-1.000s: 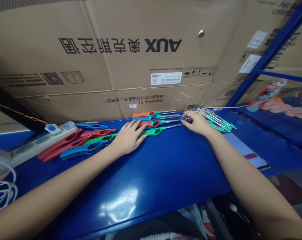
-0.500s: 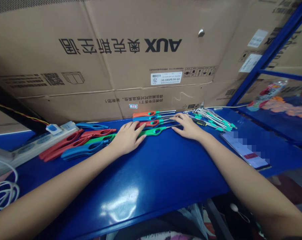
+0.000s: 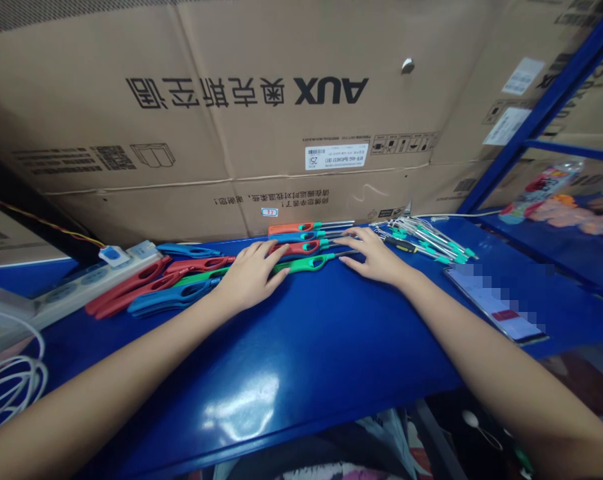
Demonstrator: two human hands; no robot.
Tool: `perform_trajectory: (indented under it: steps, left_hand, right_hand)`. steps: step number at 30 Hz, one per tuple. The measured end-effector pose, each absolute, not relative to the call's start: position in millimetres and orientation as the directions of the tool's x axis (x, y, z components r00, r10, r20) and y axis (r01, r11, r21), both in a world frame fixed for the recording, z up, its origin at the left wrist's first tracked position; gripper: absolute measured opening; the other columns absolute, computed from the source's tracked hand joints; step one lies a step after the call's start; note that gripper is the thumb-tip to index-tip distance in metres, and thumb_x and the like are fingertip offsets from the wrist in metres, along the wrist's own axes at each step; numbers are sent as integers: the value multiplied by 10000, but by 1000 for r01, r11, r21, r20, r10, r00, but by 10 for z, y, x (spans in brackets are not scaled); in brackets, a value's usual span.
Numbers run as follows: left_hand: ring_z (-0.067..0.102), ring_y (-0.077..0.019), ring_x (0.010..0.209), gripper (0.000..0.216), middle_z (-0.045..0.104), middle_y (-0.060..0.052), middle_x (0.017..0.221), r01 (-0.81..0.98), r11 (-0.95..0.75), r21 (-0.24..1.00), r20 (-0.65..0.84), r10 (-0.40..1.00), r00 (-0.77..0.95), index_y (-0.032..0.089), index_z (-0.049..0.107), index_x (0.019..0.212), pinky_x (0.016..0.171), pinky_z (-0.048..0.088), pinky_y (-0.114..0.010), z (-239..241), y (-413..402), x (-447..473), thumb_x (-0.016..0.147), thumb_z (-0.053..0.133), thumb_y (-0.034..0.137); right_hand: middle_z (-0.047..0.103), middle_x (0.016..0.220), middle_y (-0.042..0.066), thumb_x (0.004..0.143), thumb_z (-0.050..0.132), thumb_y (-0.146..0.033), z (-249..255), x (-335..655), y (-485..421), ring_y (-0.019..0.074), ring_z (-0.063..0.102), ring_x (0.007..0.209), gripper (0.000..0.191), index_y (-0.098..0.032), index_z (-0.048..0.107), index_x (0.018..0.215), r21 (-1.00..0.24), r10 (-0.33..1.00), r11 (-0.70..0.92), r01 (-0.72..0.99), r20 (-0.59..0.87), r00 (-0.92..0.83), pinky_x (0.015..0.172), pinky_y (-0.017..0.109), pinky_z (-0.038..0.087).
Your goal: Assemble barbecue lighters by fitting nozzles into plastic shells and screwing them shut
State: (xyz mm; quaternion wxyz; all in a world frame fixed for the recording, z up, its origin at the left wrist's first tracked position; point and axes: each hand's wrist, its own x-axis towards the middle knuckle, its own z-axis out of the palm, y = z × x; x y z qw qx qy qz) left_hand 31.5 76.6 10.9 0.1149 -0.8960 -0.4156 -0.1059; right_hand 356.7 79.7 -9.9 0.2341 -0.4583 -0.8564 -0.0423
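Several long-nosed gas lighters lie side by side at the back of the blue table: an orange one [image 3: 288, 227], a blue one [image 3: 292, 237], a red one [image 3: 304, 248] and a green one [image 3: 306, 264]. My left hand [image 3: 248, 275] rests with spread fingers on the handle ends of the nearer lighters, hiding them partly. My right hand [image 3: 374, 257] is open, fingertips at the metal tubes of the same lighters, thumb apart. Right of it lie a heap of loose metal lighter tubes with teal parts [image 3: 431, 239] and a black-and-yellow screwdriver [image 3: 404, 245].
Loose red lighter handles [image 3: 131, 293] and blue handles [image 3: 168, 299] lie left, beside a white power strip [image 3: 91, 280]. A phone [image 3: 496, 303] lies at right. A large cardboard box [image 3: 261, 133] stands behind. A bottle [image 3: 541, 190] is at far right.
The view has shifted slightly, so everything sits a little further right. Both hands keep nearly the same place on the lighters.
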Motion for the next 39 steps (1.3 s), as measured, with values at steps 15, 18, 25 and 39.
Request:
perform_trajectory:
  steps: [15,18,25,39]
  left_hand:
    - [612,-322,965,347,702,-133,948,871,-478,-114,298,820,489,149,689,941,792,494,-410,159,685,344,932,622,489]
    - [613,-310,959,335,712,-105,928,876,-469,-110,277,832,480,184,711,862,765,470,-398,161,708,328,919,635,505]
    - [615,-300,971,358,729,-89,965,883,-458,-100,250,848,468,206,748,900,773,454,-397,205,665,323,928,612,537]
    - [625,-341,1036,523,739,-130,1021,910,-392,-135,233,880,414,177,746,954,774,461,-394,274,722,360,908,578,670]
  right_hand:
    - [620,1270,147,914,678,-493,-162,3350,772,317,551,1207,397,-207,676,1189,-15,739,563,826,456,-495,1051,505,431]
    - [664,1147,118,904,681,-525,-178,3351,791,312,582,1109,406,-210,672,1160,-24,749,549,836,458,-479,983,490,446]
    - [693,1027,86,973,596,-485,-232,3289,819,286,591,1012,275,-247,713,1044,-46,761,540,841,454,-464,896,442,423]
    - [691,998,90,951,637,-471,-258,3199,833,290,586,991,284,-216,722,1042,-46,766,526,849,459,-450,862,429,418]
